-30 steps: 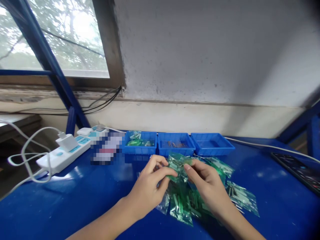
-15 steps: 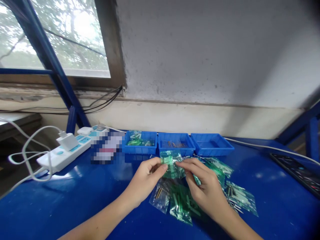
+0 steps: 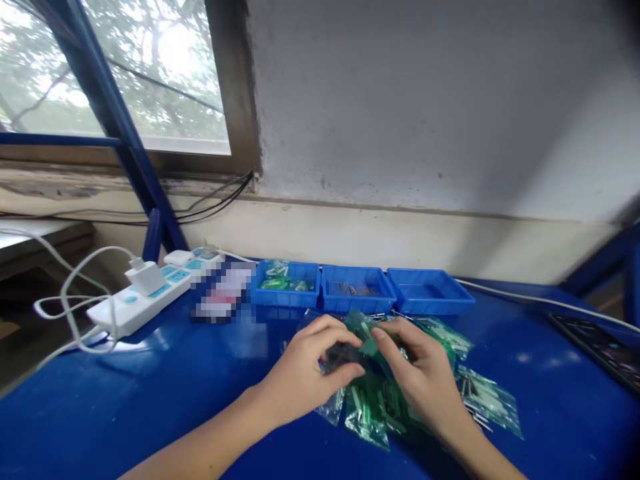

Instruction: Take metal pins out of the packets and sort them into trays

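Both my hands meet over a heap of small green plastic bags [image 3: 380, 407] on the blue table [image 3: 150, 393]. My left hand [image 3: 310, 370] and my right hand [image 3: 420, 373] each pinch one small green bag [image 3: 361, 333] between thumb and fingers, holding it just above the heap. More bags [image 3: 487, 400] with thin metal pins inside lie to the right of my right hand.
Three small blue trays stand in a row behind the heap: the left [image 3: 286, 283] holds green bags, the middle [image 3: 356, 289] small parts, the right [image 3: 429, 291] looks bare. A white power strip [image 3: 150, 297] with cables lies at left. A dark phone [image 3: 600, 347] lies at right.
The pinched bag has come down from in front of the trays toward the heap, and my hands have drawn closer together. The view has shifted slightly.
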A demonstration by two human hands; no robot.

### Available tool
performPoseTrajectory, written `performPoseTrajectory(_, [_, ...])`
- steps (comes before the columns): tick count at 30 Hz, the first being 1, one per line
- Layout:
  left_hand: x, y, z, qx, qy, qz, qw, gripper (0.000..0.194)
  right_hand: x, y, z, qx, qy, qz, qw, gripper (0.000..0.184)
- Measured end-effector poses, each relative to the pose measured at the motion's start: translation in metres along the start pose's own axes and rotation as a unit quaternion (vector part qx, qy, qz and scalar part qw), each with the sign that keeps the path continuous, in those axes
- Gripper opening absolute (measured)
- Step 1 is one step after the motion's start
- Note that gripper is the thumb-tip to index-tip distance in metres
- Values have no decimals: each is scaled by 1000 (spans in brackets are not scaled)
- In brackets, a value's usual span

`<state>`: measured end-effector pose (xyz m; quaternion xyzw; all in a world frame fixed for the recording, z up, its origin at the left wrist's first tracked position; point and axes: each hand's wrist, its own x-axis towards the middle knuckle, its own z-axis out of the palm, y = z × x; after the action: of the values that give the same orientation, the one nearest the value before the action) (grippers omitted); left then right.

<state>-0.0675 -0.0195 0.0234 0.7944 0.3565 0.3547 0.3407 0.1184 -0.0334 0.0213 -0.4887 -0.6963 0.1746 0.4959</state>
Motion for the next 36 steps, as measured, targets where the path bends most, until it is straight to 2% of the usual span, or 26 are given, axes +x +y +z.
performPoseTrajectory(2, [3,2,-2,-125,-13,-88,988,28,-3,0,0,-37,27,-83,996,11])
performPoseTrajectory(4, [5,1,-3,-265,-12,-157,951,43,-5,-1,1,-67,31,-164,984,15])
performPoseTrajectory(6, [7,-1,-3,-365,4,-205,908,44,-7,1,1,-85,19,-225,970,24])
performPoseTrajectory(8, [7,-3,-3,-402,27,-230,886,35,-7,4,2,-97,5,-257,962,29])
performPoseTrajectory(11, [7,-5,-4,-384,50,-227,893,22,-6,8,4,-94,-17,-244,965,30])
performPoseTrajectory(14, [6,-4,-4,-266,82,-168,946,15,-4,3,4,-79,-43,-167,982,25])
performPoseTrajectory(16, [3,-3,-3,-132,109,-59,984,12,-3,-1,2,-55,-75,-89,992,18])
performPoseTrajectory(17, [1,-2,-2,-66,114,10,991,9,-3,-3,1,-31,-93,-47,994,18])
performPoseTrajectory(19, [-2,-3,1,33,99,136,985,9,-4,-2,1,33,-99,40,994,33])
performPoseTrajectory(20, [-3,-3,2,65,80,179,978,11,-5,0,1,62,-85,85,991,40])
performPoseTrajectory(22, [-5,-3,4,106,40,225,968,15,-6,5,1,97,-53,167,980,45])
performPoseTrajectory(24, [-5,-1,5,121,20,231,965,16,-6,7,3,106,-63,197,973,42])
performPoseTrajectory(25, [-5,0,4,115,23,217,969,15,-6,6,3,101,-79,183,975,39])
performPoseTrajectory(27, [-4,2,3,71,38,150,985,15,-4,2,4,65,-97,107,987,31])
performPoseTrajectory(29, [-2,2,1,-20,44,34,998,25,-4,-1,5,9,-87,-11,996,20])
performPoseTrajectory(30, [-1,2,1,-81,39,-33,995,33,-4,-2,5,-20,-80,-70,994,19])
performPoseTrajectory(33, [2,-1,1,-255,13,-186,949,42,-7,1,6,-86,-68,-193,975,37])
performPoseTrajectory(36, [4,-3,4,-328,-13,-226,917,33,-11,5,8,-131,-64,-234,961,54])
